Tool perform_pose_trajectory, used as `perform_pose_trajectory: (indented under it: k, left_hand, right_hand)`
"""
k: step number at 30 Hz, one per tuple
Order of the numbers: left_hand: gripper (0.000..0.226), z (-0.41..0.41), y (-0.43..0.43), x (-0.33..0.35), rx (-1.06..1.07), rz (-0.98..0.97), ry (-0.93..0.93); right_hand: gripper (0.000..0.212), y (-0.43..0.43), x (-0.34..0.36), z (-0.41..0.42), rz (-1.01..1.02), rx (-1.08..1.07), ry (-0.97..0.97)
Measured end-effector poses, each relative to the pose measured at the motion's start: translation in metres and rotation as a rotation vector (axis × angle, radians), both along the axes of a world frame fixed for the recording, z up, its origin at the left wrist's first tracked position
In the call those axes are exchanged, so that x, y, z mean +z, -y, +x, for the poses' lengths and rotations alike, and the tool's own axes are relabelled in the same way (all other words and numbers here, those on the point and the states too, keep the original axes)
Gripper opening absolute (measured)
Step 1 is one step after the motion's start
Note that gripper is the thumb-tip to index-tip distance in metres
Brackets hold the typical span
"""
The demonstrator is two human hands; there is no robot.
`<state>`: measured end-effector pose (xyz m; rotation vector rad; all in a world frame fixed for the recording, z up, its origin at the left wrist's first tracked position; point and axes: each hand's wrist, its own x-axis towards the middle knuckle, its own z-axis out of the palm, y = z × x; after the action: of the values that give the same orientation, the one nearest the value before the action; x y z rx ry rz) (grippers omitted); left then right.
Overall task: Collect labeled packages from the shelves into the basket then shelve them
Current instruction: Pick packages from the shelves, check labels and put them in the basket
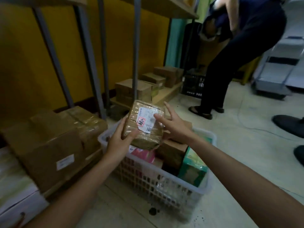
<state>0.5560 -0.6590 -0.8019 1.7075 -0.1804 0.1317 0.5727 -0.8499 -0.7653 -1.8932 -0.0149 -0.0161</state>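
A brown taped package (144,135) with a white label and a pink sticker is held above the white plastic basket (164,183) on the floor. My left hand (120,142) grips its left edge, thumb on top. My right hand (172,125) has its fingers spread, the index fingertip touching the label, the rest of the hand at the package's right side. The basket holds several packages, among them a pink one (144,154), a brown box (171,153) and a green box (192,168).
Taped cardboard boxes (54,142) sit on the low shelf at left, more boxes (131,89) further back behind grey shelf posts (136,46). Another person (230,55) bends over at the upper right beside a dark crate (194,83). Dark shoes (289,124) show at right.
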Motion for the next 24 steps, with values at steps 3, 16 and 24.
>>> perform_pose_trajectory:
  k: [3, 16, 24]
  left_hand:
    - [0.059, 0.012, 0.034, -0.016, -0.096, 0.031, -0.089]
    - [0.054, 0.01, 0.071, -0.082, -0.244, 0.517, -0.104]
    - [0.047, 0.014, 0.061, -0.097, -0.175, 0.666, -0.021]
  right_hand:
    - [0.058, 0.044, -0.005, 0.0, -0.056, 0.011, -0.051]
    - [0.049, 0.1, -0.081, 0.012, -0.28, 0.075, -0.215]
    - [0.038, 0.099, -0.082, 0.031, -0.457, 0.239, -0.304]
